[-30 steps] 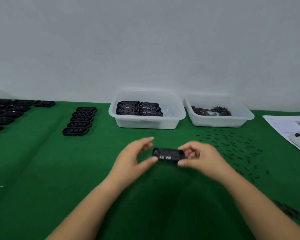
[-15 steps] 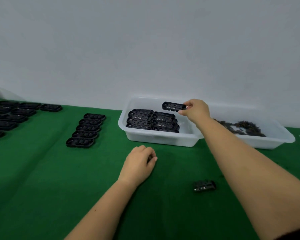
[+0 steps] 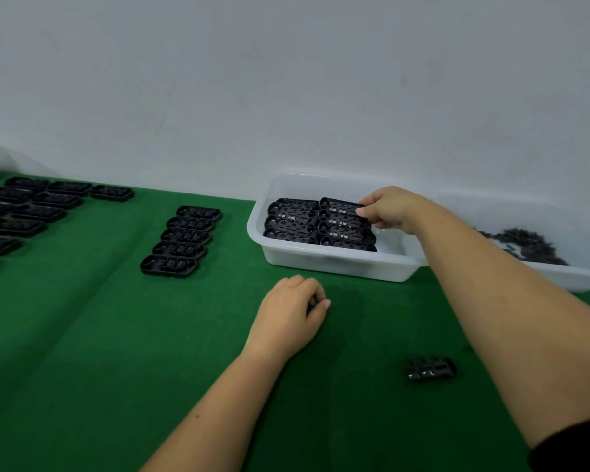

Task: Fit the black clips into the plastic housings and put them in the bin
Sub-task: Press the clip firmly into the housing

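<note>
My right hand (image 3: 390, 209) reaches into the white bin (image 3: 324, 264) and pinches the right end of a black housing (image 3: 339, 205) at the back of the right-hand row of stacked housings. My left hand (image 3: 292, 311) rests on the green cloth in front of the bin, fingers curled; something small and dark shows between them, too small to name. Another black housing (image 3: 429, 368) lies alone on the cloth, below my right forearm. A second white bin (image 3: 579, 279) at the right holds a heap of black clips (image 3: 528, 247).
A column of several empty black housings (image 3: 181, 240) lies left of the bin. More housings (image 3: 31, 209) are laid out in rows at the far left. A white wall stands behind the table.
My right hand has lowered the housing from above the bin onto the right-hand row inside it. The left hand has stayed on the cloth. The camera has turned left.
</note>
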